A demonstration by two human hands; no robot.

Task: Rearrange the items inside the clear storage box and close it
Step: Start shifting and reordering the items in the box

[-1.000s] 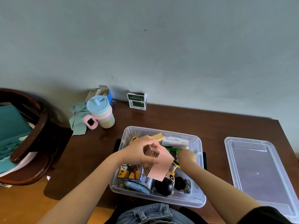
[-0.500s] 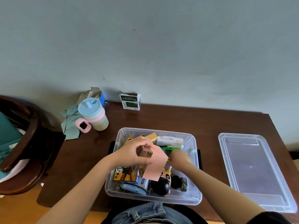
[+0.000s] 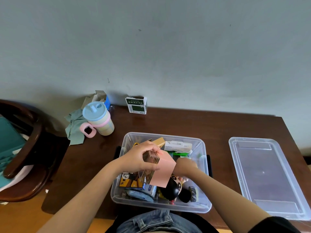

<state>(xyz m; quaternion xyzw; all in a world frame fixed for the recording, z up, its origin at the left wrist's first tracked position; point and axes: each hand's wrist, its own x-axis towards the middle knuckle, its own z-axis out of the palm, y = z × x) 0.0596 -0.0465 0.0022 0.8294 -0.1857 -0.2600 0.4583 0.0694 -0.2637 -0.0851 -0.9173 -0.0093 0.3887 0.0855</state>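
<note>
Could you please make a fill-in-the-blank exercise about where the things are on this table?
1. The clear plastic lid lies on the dark wooden table to the ____ of the clear storage box.
2. The left hand holds a ____ card over the box.
3. The lidded cup with the pink handle has a ____ lid.
4. The right hand reaches ____ the box.

Missing words: right; pink; blue; into
</note>
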